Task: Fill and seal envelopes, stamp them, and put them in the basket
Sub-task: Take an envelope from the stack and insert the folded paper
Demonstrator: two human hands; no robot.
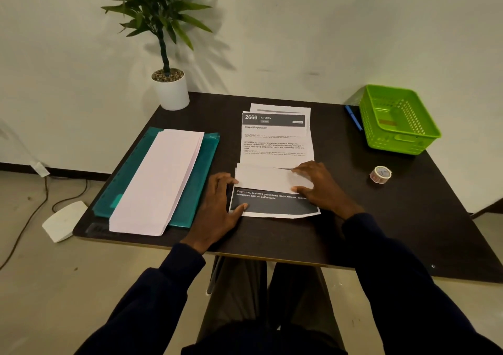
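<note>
Dark sleeves nearest, both forearms reaching over the near table (381, 232) edge to a sheet being folded (266, 180), centre of the table.

- left hand (220, 205): laid flat at the sheet's left edge, fingers fairly straight, fingertips on the white folded flap, thumb on the black printed band below it. No pinch.
- right hand (321, 188): pressing down on the right end of the flap, fingers spread across it, thumb at the flap's lower edge. Can't tell if the thumb is under the paper.
- printed sheets (275, 142): just beyond the folded one, touching/overlapped by it, top one headed "2666 KITCHEN".
- envelopes (160, 180): pale stack on the left, lying on a teal folder (208, 150), running near-to-far, well apart from the hands.
- basket (394, 142): green, far right corner; something flat inside, unclear what.
- blue pen (353, 117): just left of the basket.
- sticker roll (380, 174): right side, nearer than the basket, on its own.
- potted plant (171, 93): far left corner.
- white block (64, 220) and cables on the floor, left.
</note>
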